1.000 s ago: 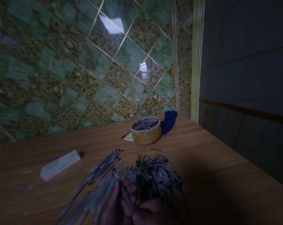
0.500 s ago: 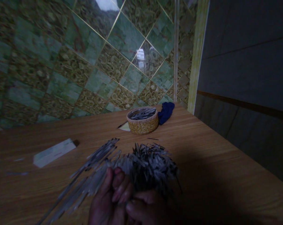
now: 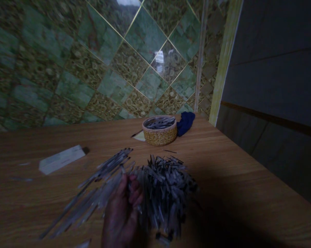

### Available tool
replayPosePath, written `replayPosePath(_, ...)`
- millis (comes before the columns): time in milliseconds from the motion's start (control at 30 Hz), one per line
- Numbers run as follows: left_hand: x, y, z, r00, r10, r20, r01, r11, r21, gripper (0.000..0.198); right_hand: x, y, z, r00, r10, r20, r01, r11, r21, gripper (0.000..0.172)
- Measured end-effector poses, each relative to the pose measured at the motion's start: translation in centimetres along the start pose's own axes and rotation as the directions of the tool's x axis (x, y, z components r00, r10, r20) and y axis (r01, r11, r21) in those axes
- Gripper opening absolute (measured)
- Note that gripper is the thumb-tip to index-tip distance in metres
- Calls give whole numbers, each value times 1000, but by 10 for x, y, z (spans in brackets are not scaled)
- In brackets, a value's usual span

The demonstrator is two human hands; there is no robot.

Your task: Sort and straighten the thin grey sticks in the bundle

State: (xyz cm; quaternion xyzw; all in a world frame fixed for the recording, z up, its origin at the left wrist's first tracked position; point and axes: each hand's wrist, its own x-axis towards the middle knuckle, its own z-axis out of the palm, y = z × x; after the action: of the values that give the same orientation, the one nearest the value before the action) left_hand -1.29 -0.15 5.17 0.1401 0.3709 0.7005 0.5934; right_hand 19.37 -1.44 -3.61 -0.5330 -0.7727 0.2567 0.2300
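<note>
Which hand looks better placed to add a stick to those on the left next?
Probably the left hand: it grips a thin stick beside the laid-out sticks, while no right hand can be made out.

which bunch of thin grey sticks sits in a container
The bunch inside the round tan woven basket beside the blue cloth; the other bunches lie directly on the brown wooden table.

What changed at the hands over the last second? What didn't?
The right hand, earlier against the left hand at the slim stick, has let go and left view, baring the near end of the loose pile. The left hand still grips the stick. Basket, blue cloth and white box stayed put; the camera view shifted slightly.
</note>
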Motion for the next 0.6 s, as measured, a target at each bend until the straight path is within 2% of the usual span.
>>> replayPosePath(100, 1, -12, -5, 996, -82, 43, 77, 992, 96, 20, 1, 7, -1, 999, 50, 6, -50, 999, -1, 30)
replayPosePath(233, -3, -21, -9, 980, -176, 87, 148, 954, 261, 26, 0, 0, -12, 992, 122, -22, -122, 992, 6, 28)
replayPosePath(400, -5, -32, -13, 956, -264, 126, 193, 893, 407, 30, 12, -3, -34, 995, 83, -50, -76, 988, 134, 29)
replayPosePath(600, -10, -39, -14, 921, -316, 226, 148, 823, 548, 30, 35, 1, -40, 992, 60, -113, -25, 957, 289, 28)
